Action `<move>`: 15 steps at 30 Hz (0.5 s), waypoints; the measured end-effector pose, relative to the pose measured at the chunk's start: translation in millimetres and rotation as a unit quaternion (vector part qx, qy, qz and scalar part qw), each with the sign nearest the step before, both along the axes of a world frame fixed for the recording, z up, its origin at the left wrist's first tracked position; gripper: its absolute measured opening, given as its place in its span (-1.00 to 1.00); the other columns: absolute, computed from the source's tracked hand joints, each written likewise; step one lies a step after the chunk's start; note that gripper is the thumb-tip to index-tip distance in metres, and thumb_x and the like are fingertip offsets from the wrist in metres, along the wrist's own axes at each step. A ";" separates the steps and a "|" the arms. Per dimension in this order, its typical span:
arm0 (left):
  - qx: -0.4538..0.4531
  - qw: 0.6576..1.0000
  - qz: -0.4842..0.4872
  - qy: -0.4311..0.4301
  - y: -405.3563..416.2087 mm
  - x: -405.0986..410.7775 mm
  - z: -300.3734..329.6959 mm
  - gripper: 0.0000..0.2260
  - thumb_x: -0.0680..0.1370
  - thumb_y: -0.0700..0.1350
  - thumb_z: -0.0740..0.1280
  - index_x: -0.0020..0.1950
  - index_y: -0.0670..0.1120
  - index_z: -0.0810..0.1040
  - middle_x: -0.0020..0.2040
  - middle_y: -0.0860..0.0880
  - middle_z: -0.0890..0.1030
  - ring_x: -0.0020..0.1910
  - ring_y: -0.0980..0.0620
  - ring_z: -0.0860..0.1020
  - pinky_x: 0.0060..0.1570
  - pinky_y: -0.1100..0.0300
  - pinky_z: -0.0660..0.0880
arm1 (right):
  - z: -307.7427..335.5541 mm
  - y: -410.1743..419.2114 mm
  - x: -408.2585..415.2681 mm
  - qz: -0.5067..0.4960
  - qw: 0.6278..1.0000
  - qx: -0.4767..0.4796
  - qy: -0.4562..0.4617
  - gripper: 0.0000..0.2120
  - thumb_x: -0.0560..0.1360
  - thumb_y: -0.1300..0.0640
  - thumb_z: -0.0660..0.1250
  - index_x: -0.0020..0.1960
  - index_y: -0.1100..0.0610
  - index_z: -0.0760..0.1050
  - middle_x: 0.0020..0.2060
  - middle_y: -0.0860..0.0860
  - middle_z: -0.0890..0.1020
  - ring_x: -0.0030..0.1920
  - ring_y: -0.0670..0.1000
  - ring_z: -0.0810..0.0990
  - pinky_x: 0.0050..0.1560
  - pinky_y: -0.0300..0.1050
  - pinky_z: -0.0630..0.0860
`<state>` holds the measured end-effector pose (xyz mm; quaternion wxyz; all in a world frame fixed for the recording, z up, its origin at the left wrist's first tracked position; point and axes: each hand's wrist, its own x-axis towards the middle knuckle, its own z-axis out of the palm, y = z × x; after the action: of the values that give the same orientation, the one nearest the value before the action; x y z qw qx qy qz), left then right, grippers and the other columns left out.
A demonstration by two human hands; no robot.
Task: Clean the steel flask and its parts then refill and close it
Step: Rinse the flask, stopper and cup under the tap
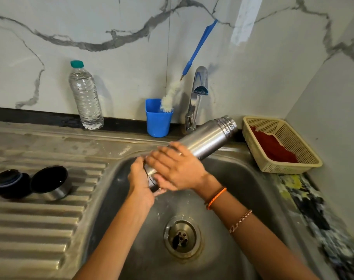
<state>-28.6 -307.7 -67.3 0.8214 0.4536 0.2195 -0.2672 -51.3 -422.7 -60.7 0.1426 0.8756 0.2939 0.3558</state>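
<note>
Over the sink (242, 190) the steel flask (204, 139) lies tilted, its brushed body gleaming and its threaded, uncapped mouth pointing up toward the tap (196, 98). The left hand (140, 181) grips its base with curled fingers; the right hand (178, 166) lies flat across the body, fingers spread. The stopper (9, 183) and steel cup lid (51, 182) rest on the ribbed draining board.

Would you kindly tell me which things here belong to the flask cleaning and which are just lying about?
Belongs to the job:
steel flask
stopper
cup lid
bottle brush
tap
sink
water bottle, probably for refilling

Just lying about:
basket
red cloth
</note>
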 end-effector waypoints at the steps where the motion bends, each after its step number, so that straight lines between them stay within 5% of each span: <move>1: 0.015 1.000 -0.003 -0.004 3.7 2.4 1.7 -0.79 0.47 0.07 0.23 -0.18 -0.05 0.52 -0.24 -0.06 0.56 -0.29 -0.02 0.53 -0.31 0.13 0.49 | 8.2 -12.2 4.8 -0.013 0.999 0.024 -0.028 -0.46 0.58 -0.04 -0.10 0.00 0.14 0.63 -0.10 0.08 0.68 -0.05 0.07 0.64 0.10 0.02 0.35; 4: 0.051 0.998 0.022 -0.025 19.4 7.3 9.5 -0.82 0.48 0.05 0.25 -0.20 -0.05 0.45 -0.25 -0.09 0.50 -0.28 -0.03 0.49 -0.32 0.10 0.49 | 31.7 -61.6 10.8 -0.130 0.964 0.209 -0.102 -0.57 0.51 -0.02 0.03 -0.05 0.11 0.64 -0.12 0.04 0.69 -0.02 0.04 0.63 0.16 0.01 0.25; 6: 0.045 0.998 0.028 -0.028 24.9 8.3 10.2 -0.82 0.49 0.03 0.25 -0.22 -0.05 0.43 -0.27 -0.08 0.48 -0.28 -0.02 0.48 -0.29 0.09 0.46 | 35.2 -71.6 6.7 -0.238 0.879 0.403 -0.087 -0.63 0.46 -0.03 0.11 -0.03 0.10 0.63 -0.09 0.03 0.68 0.01 0.04 0.59 0.18 0.04 0.25; 7: 0.041 0.999 0.023 -0.022 24.9 7.6 9.2 -0.82 0.49 0.03 0.25 -0.22 -0.06 0.43 -0.27 -0.08 0.48 -0.29 -0.02 0.48 -0.30 0.10 0.45 | 35.0 -66.2 5.2 -0.251 0.806 0.533 -0.060 -0.66 0.47 -0.04 0.16 0.00 0.12 0.62 -0.08 0.03 0.67 0.01 0.02 0.57 0.18 0.03 0.33; 8: 0.039 0.999 0.016 -0.016 23.8 6.3 7.5 -0.82 0.48 0.04 0.25 -0.22 -0.05 0.43 -0.27 -0.07 0.48 -0.29 -0.02 0.48 -0.32 0.11 0.45 | 38.2 -55.3 3.7 -0.205 0.686 0.698 -0.018 -0.71 0.47 -0.02 0.23 0.03 0.13 0.59 -0.08 0.04 0.65 -0.01 0.00 0.56 0.17 0.02 0.41; 10: 0.036 0.999 0.008 -0.003 20.3 4.2 3.5 -0.82 0.46 0.05 0.27 -0.19 -0.06 0.46 -0.25 -0.07 0.50 -0.28 -0.03 0.49 -0.35 0.10 0.45 | 45.8 -36.3 3.3 -0.051 0.368 0.923 0.100 -0.79 0.45 0.02 0.34 0.01 0.13 0.52 -0.11 0.07 0.63 -0.07 0.03 0.59 0.12 0.02 0.50; 11: 0.035 0.999 0.004 0.003 19.6 3.8 0.5 -0.81 0.45 0.05 0.28 -0.17 -0.06 0.47 -0.23 -0.09 0.51 -0.26 -0.04 0.50 -0.34 0.09 0.46 | 46.3 -34.3 2.8 0.011 0.267 0.953 0.143 -0.85 0.45 0.04 0.35 -0.06 0.11 0.53 -0.17 0.07 0.64 -0.13 0.04 0.61 0.09 0.03 0.52; 12: 0.034 0.999 -0.004 0.009 20.3 3.7 -1.6 -0.80 0.45 0.06 0.29 -0.15 -0.07 0.47 -0.21 -0.10 0.51 -0.24 -0.05 0.50 -0.33 0.07 0.46 | 45.2 -36.4 2.5 0.052 0.222 0.959 0.170 -0.92 0.45 0.09 0.33 -0.16 0.10 0.54 -0.26 0.05 0.65 -0.20 0.03 0.62 0.05 0.02 0.53; 13: 0.031 0.999 -0.014 0.013 22.4 4.7 -2.0 -0.79 0.46 0.06 0.29 -0.13 -0.08 0.47 -0.20 -0.11 0.51 -0.23 -0.06 0.50 -0.31 0.06 0.46 | 43.8 -38.5 2.2 0.079 0.219 0.954 0.189 -0.91 0.45 0.15 0.32 -0.22 0.10 0.55 -0.34 0.03 0.65 -0.26 0.01 0.62 0.01 0.00 0.52; 15: 0.031 0.998 -0.037 0.032 30.3 8.5 -2.1 -0.77 0.47 0.06 0.28 -0.12 -0.11 0.46 -0.22 -0.14 0.50 -0.24 -0.07 0.48 -0.30 0.07 0.45 | 40.3 -43.9 2.7 0.131 0.260 0.929 0.227 -0.97 0.36 0.20 0.39 -0.22 0.11 0.55 -0.38 0.00 0.65 -0.23 0.01 0.61 -0.07 -0.06 0.54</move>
<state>-20.0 -277.4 -69.4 0.7892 0.4779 0.2367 -0.3045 -48.5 -466.6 -20.4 -0.8900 0.4027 -0.1074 0.1851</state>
